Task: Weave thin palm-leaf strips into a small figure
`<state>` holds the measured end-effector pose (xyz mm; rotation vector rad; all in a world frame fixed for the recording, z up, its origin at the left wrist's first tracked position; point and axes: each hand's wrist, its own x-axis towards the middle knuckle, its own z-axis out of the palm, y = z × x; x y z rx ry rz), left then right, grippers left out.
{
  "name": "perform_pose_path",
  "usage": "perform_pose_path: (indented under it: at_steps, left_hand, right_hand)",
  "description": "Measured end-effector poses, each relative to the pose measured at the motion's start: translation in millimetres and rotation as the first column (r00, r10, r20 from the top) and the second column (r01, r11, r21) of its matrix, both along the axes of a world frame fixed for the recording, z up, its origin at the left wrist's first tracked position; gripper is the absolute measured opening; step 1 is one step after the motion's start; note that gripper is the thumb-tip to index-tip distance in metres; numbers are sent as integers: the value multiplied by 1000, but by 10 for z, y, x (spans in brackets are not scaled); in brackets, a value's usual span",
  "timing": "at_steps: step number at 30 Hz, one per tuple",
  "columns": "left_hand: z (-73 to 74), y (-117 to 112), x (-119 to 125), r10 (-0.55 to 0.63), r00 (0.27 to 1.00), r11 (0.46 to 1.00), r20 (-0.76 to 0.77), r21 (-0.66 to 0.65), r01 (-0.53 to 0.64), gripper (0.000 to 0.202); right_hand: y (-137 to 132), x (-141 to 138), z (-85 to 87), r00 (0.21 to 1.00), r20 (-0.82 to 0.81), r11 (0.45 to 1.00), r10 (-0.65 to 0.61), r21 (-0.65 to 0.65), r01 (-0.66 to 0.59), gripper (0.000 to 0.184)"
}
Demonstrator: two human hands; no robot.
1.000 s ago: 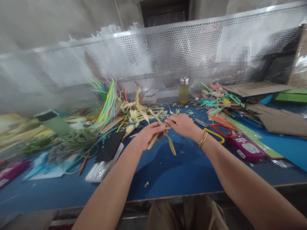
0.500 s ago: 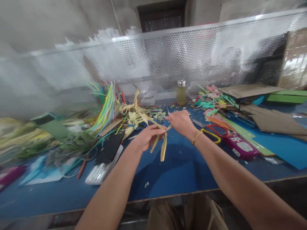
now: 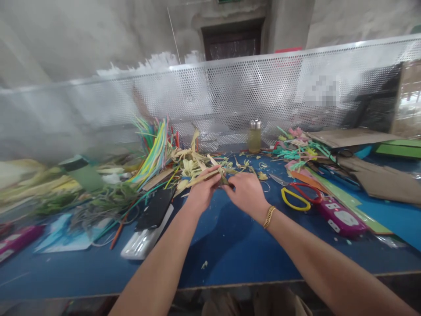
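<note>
Both hands meet over the blue table (image 3: 237,245), just in front of the heap of pale leaf scraps (image 3: 190,164), which serves here as the landmark. The left hand (image 3: 201,192) is closed around a dried leaf strip (image 3: 204,177); the strip runs from between its fingers up and to the left, its free end reaching back toward the heap. The right hand (image 3: 247,192) sits touching the left, its fingertips pinched on the near end of the same strip, where a darker folded bit shows between the two hands; how tightly it presses cannot be told. A gold bracelet (image 3: 269,217) circles the right wrist. To the right of the heap lie scissors with a yellow and a red handle (image 3: 295,196) and, further right, a magenta power strip (image 3: 342,217). Behind the heap and to its right a small jar with a metal lid (image 3: 254,135) stands against the perforated metal screen (image 3: 263,87). To the left of the heap a bundle of coloured strips (image 3: 154,149) leans upward, and nearer the viewer a black phone (image 3: 155,209) lies flat.
</note>
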<state>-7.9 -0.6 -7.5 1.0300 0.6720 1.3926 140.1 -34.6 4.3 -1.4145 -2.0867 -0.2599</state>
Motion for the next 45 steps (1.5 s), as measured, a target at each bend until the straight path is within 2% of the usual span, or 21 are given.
perform_pose_path:
  at_steps: [6, 12, 17, 30, 33, 36, 38, 40, 43, 45]
  left_hand:
    - [7, -14, 10, -87, 988, 996, -128, -12, 87, 61]
    - [10, 1, 8, 15, 993, 1000, -117, 10, -14, 47]
    - [47, -5, -20, 48, 995, 998, -91, -26, -51, 43]
    - [12, 67, -71, 117, 993, 990, -33, -70, -119, 39]
    - [21, 71, -101, 91, 995, 993, -39, -68, -94, 38]
    - [28, 71, -150, 12, 999, 998, -53, -55, -15, 40]
    - [28, 63, -173, -48, 997, 998, -68, -54, 44, 41]
    - [28, 47, -181, -95, 992, 994, -86, -61, 90, 41]
    - [39, 17, -173, -150, 985, 988, -89, -59, 145, 47]
    - [50, 2, -161, -164, 984, 985, -67, -68, 160, 50]
  right_hand:
    - [-7, -37, -47, 1000, -24, 997, 16, -73, -18, 29]
    - [-68, -67, 6, 1000, 1, 995, 9, -102, -8, 32]
    - [-129, -87, 24, 999, 27, 997, 46, -64, -45, 32]
    - [-241, -170, 39, 958, 119, 966, 259, -46, -255, 31]
    - [-227, -107, 83, 962, 65, 963, 266, -67, -262, 36]
    - [-168, 17, 152, 980, -69, 982, 189, -9, -190, 43]
    - [-100, 101, 175, 982, -171, 995, 79, 70, -68, 39]
    - [-21, 155, 161, 976, -211, 998, 44, 42, -36, 30]
    - [74, 160, 95, 968, -190, 967, 163, -163, -194, 22]
    - [104, 137, 58, 965, -162, 950, 207, -201, -238, 24]
